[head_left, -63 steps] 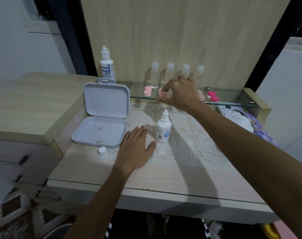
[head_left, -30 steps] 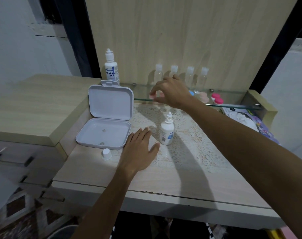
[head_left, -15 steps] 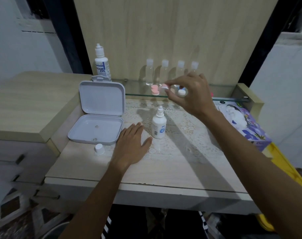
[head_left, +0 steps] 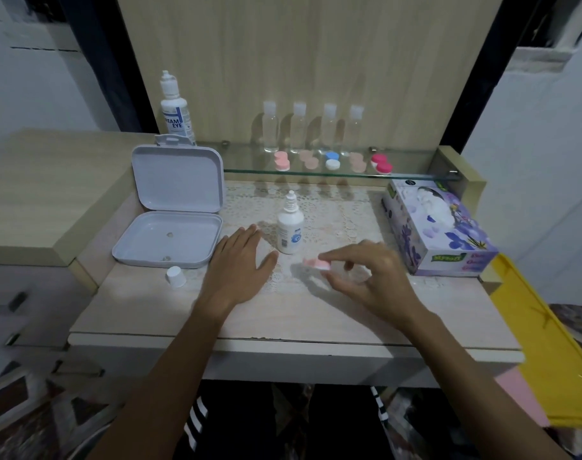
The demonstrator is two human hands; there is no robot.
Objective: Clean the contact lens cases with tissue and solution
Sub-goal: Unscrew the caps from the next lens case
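My right hand (head_left: 369, 277) pinches a pink and white contact lens case (head_left: 316, 263) just above the lace mat, right of the small uncapped solution bottle (head_left: 290, 227). My left hand (head_left: 239, 263) lies flat and open on the table, left of that bottle. Its white cap (head_left: 176, 276) stands near the front left. Several more lens cases sit on the glass shelf (head_left: 412, 176): pink (head_left: 281, 161), beige (head_left: 308, 160), blue and white (head_left: 332, 160), beige (head_left: 358, 162), red (head_left: 381, 163). A purple tissue box (head_left: 439, 234) stands at the right.
An open white plastic box (head_left: 170, 220) lies at the left with its lid raised. A tall solution bottle (head_left: 175, 109) and several clear small bottles (head_left: 312, 127) stand at the back of the shelf. A yellow object (head_left: 548, 343) lies beyond the table's right edge.
My right hand took a pink lens case from the glass shelf and brought it down toward me, to just above the mat. My left hand stayed flat on the table.
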